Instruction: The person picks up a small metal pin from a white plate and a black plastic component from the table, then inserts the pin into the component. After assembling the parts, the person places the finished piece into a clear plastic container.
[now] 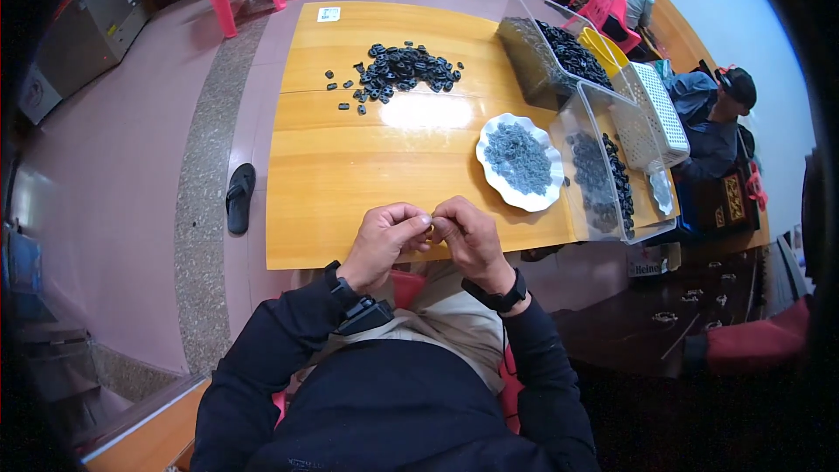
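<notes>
My left hand point(384, 240) and my right hand point(470, 236) meet above the near edge of the table. Thumbs and fingertips of both are pinched together, touching or nearly so. Whatever lies between them is too small and too covered to make out. To the right of my right hand stands a white wavy-rimmed plate point(483, 160) with many small translucent bluish pieces point(522, 159). Farther off, a loose pile of small black plastic parts point(406, 70) lies on the wooden table point(350, 183), with a few strays at its left.
At the right stand two clear plastic bins, the far bin point(533, 74) and the near bin point(587, 227), both holding black parts. Beside them are a white perforated basket point(660, 109) and a yellow container point(603, 48). Another person point(712, 118) sits beyond. A black slipper point(239, 201) lies on the floor.
</notes>
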A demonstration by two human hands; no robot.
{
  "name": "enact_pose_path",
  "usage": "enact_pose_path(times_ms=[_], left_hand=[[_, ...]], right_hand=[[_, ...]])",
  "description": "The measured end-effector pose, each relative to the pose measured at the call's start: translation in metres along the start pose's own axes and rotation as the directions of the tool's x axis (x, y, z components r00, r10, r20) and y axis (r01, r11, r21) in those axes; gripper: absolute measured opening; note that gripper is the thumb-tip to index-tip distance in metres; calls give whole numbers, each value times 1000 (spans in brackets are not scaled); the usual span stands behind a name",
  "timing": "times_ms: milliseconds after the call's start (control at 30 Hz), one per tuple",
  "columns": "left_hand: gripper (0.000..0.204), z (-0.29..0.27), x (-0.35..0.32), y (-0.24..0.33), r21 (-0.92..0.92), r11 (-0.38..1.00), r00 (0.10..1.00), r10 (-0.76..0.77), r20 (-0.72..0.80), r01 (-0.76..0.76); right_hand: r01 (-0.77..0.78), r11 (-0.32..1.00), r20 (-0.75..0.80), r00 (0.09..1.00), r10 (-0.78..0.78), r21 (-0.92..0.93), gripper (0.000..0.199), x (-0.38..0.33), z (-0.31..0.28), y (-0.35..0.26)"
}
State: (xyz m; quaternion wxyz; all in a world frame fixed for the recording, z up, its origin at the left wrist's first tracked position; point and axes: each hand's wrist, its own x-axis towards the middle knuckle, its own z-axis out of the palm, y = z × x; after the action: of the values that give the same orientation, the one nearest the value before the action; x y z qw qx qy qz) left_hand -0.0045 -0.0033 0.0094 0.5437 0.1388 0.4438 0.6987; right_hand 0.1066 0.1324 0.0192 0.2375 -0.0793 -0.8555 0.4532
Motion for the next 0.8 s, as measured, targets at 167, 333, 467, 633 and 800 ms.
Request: enact_pose_path(times_ms=[167, 333, 467, 633, 800], left_hand=[[12, -1, 1, -2, 58, 993, 994, 108, -10, -107], [11, 0, 2, -5, 125, 983, 990, 141, -28, -136], [11, -3, 6, -10, 205, 950, 970, 243, -14, -235], [13, -1, 3, -8, 261, 933, 964, 264, -30, -247], [14, 1, 2, -7, 314, 914, 960, 280, -29, -257]], right_hand=[[-79, 997, 69, 995, 77, 22, 6, -1, -5, -1], [-237, 957, 107, 969, 222, 168, 13, -2, -5, -3], [-304, 903, 135, 952, 275, 303, 12, -6, -2, 4], [-369, 817, 177, 929, 324, 443, 9, -3, -1, -8], [-386, 800, 186, 922, 339, 460, 8, -3, -1, -5]])
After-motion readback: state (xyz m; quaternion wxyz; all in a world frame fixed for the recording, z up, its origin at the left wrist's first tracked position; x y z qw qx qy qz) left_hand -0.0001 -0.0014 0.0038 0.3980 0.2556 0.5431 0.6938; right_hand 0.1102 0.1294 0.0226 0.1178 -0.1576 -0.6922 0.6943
